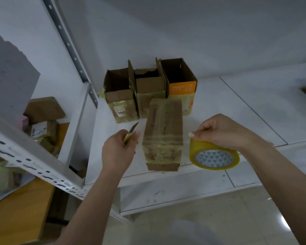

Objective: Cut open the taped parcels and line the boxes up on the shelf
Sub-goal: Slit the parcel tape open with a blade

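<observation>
Two bare forearms reach up from below toward the white shelf [219, 110]. On the left hand [117, 151] the fingers are curled tight round a yellow-handled knife [131, 132], blade pointing up and away toward the boxes. On the right hand [223, 131] the fingers pinch a roll of yellow tape [215, 155], held off the shelf's front edge just right of the parcel [163, 135]. That parcel lies lengthwise on the shelf between the hands, still sealed with glossy tape round its near end. Behind it three opened boxes [149, 89] stand side by side in a row, flaps up. With one hand busy holding the roll, nothing steadies the parcel, so a cut could shove it into the row or let the blade skip toward the other wrist. An orange panel [182, 87] on the right box carries pale print, and the left box has a small white label [119, 110]; both are, I think, too blurred to read. More parcels sit on a desk [21, 209] at the left.
</observation>
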{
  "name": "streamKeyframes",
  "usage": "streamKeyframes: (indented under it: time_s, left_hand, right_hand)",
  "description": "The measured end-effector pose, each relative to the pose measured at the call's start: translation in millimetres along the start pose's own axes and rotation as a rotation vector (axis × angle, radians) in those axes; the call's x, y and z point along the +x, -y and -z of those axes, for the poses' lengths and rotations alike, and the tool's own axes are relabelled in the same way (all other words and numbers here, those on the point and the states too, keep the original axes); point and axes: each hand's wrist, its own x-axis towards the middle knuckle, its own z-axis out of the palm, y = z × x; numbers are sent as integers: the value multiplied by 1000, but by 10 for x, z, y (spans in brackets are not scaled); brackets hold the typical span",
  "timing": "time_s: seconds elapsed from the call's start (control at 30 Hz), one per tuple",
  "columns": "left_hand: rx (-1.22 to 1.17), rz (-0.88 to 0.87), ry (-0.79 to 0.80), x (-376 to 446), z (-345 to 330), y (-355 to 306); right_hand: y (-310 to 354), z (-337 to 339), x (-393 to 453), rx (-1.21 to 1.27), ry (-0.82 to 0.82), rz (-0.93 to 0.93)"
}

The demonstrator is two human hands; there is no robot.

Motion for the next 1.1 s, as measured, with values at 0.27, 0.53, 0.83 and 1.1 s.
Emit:
streamKeyframes:
  time_s: [0.27, 0.53, 0.83, 1.1]
  left_hand:
    - [-392, 186, 123, -75, -315, 193]
    - [-587, 272, 135, -154, -457, 165]
    - [-338, 386, 249, -232, -420, 328]
    - [-467, -148, 541, 306, -48, -584]
  right_hand:
    - [-179, -241, 71, 26, 14, -27]
    - [-244, -289, 100, 77, 6, -32]
    - [-273, -276, 74, 60, 0, -42]
    - [-251, -253, 55, 184, 53, -39]
